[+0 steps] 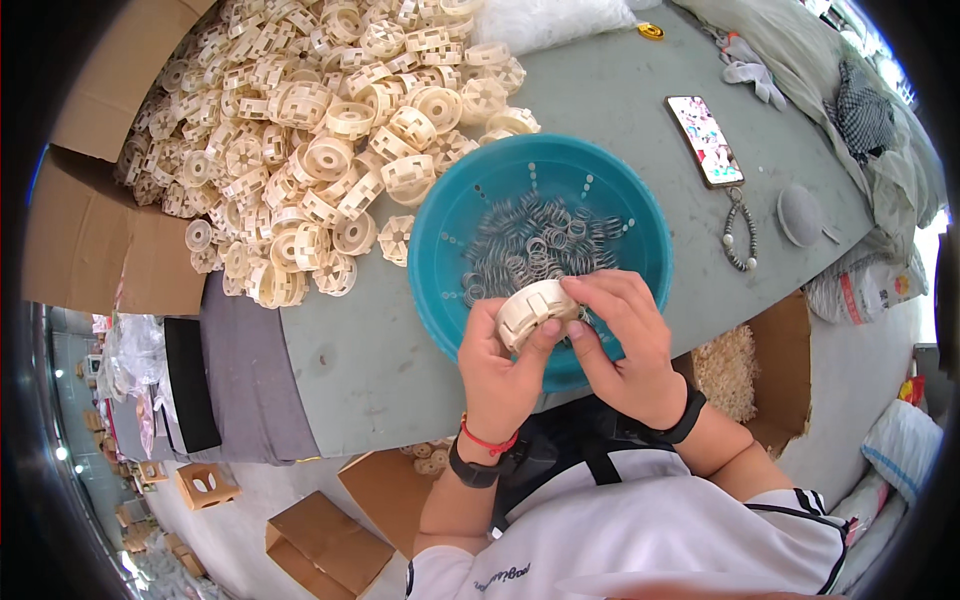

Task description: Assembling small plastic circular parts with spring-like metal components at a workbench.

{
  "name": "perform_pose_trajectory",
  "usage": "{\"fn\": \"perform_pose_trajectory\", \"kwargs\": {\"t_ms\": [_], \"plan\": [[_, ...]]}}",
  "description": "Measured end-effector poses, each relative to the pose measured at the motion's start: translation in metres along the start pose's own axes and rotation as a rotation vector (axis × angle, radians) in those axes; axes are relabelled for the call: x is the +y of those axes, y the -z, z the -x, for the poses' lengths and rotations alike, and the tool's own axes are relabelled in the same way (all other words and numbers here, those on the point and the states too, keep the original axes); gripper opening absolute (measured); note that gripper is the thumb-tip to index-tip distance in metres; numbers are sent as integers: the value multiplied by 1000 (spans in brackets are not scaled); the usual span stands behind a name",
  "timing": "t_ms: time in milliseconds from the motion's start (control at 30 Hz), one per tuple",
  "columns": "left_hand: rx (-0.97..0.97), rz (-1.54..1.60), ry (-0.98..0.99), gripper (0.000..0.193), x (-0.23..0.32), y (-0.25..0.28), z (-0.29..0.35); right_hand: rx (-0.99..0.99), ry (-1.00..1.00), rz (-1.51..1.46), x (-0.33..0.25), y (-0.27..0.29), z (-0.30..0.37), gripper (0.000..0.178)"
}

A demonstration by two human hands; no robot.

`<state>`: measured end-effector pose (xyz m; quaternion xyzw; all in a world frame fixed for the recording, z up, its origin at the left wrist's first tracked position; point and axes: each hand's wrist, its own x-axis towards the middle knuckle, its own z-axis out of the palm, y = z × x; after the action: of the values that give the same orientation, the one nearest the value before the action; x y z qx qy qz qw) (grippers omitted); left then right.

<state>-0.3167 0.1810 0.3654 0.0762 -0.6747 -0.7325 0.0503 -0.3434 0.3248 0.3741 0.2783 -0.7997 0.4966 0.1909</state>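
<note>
A round cream plastic part (533, 308) with notched sides is held over the near rim of a teal basin (428, 250). My left hand (500, 365) grips it from the left, thumb in front. The fingers of my right hand (632, 345) are bent at its right edge, with the thumb close below; whether they also pinch something small there is hard to make out. Many metal coil springs (540, 240) lie in the basin. A large heap of similar cream plastic parts (330, 150) covers the table to the left and beyond.
On the grey-green table (370, 370) are a phone (705, 140) with a beaded strap (738, 235), a round grey object (800, 215), a white glove (752, 75) and a clear plastic bag (550, 20). Cardboard boxes (110, 235) stand left; an open box (330, 545) sits below.
</note>
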Motion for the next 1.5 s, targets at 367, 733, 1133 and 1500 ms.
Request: {"fn": "perform_pose_trajectory", "kwargs": {"t_ms": [367, 733, 1133, 1500], "plan": [[-254, 714, 185, 30, 6, 13, -13, 2, -589, -634, 7, -6, -7, 20], [-85, 150, -238, 16, -9, 7, -14, 114, -577, -757, 11, -7, 0, 16], [-201, 290, 355, 27, -8, 139, 77, 346, -597, -321, 72, 129, 65, 22], [-300, -548, 616, 39, 13, 158, 98, 603, -606, 424, 114, 166, 139, 36]]}}
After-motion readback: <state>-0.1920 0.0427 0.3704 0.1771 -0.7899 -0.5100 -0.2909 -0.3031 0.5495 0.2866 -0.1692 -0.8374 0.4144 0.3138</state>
